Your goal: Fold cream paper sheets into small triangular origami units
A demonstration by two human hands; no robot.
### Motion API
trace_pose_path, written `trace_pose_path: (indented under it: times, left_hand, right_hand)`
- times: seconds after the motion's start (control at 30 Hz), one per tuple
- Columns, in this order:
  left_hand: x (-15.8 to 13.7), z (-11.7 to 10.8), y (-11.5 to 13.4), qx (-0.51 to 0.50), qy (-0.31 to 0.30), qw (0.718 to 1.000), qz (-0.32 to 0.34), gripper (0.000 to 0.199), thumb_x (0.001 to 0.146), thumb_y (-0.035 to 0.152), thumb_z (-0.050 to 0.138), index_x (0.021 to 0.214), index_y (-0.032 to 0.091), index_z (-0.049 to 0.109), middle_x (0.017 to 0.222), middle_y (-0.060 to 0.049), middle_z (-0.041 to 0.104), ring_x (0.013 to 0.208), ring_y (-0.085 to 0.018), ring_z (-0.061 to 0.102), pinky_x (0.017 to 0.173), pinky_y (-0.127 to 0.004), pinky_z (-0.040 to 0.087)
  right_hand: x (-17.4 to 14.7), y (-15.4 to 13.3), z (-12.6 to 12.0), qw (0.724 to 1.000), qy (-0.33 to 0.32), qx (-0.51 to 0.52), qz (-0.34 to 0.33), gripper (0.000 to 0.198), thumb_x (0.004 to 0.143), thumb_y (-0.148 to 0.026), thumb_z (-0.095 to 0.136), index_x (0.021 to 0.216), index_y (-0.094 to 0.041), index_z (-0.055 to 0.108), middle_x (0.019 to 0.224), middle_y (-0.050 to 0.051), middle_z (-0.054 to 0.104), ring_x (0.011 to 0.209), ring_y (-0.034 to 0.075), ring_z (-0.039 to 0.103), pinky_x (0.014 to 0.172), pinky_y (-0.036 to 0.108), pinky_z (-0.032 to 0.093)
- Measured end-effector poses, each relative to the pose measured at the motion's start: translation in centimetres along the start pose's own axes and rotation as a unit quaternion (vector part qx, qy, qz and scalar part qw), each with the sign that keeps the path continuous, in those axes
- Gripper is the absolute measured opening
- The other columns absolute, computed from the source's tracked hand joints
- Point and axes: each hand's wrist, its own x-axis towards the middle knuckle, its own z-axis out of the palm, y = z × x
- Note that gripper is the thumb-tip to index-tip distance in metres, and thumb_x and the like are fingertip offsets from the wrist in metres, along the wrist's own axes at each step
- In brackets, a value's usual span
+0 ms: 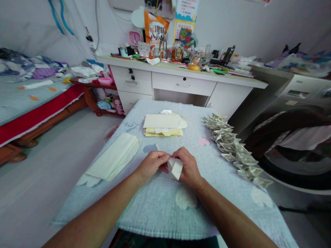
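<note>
Both hands meet over the middle of the cloth-covered table [160, 206] around one small piece of folded white paper [176, 168]. My left hand [153, 164] pinches its upper left edge between thumb and fingers. Wrapped around the right side of the same paper is my right hand [189, 167], its thumb and forefinger near the left fingertips. Beyond the hands lies a stack of cream and yellow paper sheets [162, 122]. Left of them is a pile of pale green paper [115, 156]. Rows of folded paper pieces [232, 144] with pointed ends line the table's right side.
A white desk [183, 84] with drawers stands behind the table, its top crowded with jars, an orange bag [155, 32] and a pink clock [134, 38]. On the left are a bed [33, 100] and a low wooden shelf [90, 93]. A washing machine [294, 96] stands at right.
</note>
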Motion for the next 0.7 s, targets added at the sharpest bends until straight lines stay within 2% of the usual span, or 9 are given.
trace_pose_path:
  times: [0.13,0.3,0.53,0.7]
  left_hand:
    - [0.0,0.0,0.1,0.020,0.015,1.000,0.019,0.034,0.074,0.045,0.069,0.073,0.010,0.068,0.064,-0.004,0.062,0.057,-0.013,0.056,0.052,-0.022,0.044]
    - [0.0,0.0,0.4,0.051,0.027,0.997,0.044,0.032,0.077,0.043,0.066,0.073,0.011,0.067,0.061,-0.001,0.059,0.054,-0.011,0.052,0.049,-0.021,0.041]
    - [-0.1,-0.1,0.8,0.065,0.070,0.994,0.059,0.029,0.075,0.042,0.067,0.073,0.013,0.067,0.059,0.001,0.058,0.053,-0.010,0.049,0.049,-0.021,0.038]
    - [-0.1,-0.4,1.0,0.097,0.095,0.987,0.082,0.026,0.074,0.040,0.068,0.072,0.013,0.067,0.056,0.002,0.056,0.049,-0.009,0.046,0.048,-0.020,0.035]
  right_hand:
    - [0.0,0.2,0.1,0.999,0.029,0.042,0.019,0.010,0.077,-0.019,0.061,0.086,-0.021,0.056,0.077,0.001,0.055,0.073,0.015,0.053,0.064,0.026,0.040]
    - [0.2,0.1,-0.1,0.993,0.016,0.101,0.055,0.010,0.079,-0.014,0.053,0.084,-0.020,0.058,0.074,0.000,0.055,0.069,0.013,0.052,0.064,0.025,0.040]
    - [0.3,-0.2,-0.9,0.987,0.003,0.140,0.080,0.021,0.087,-0.020,0.046,0.088,-0.020,0.067,0.078,0.002,0.059,0.074,0.015,0.055,0.069,0.028,0.042]
    - [0.2,0.0,-1.2,0.965,-0.036,0.209,0.152,0.026,0.090,-0.029,0.042,0.085,-0.019,0.066,0.074,0.002,0.058,0.070,0.015,0.054,0.062,0.025,0.041]
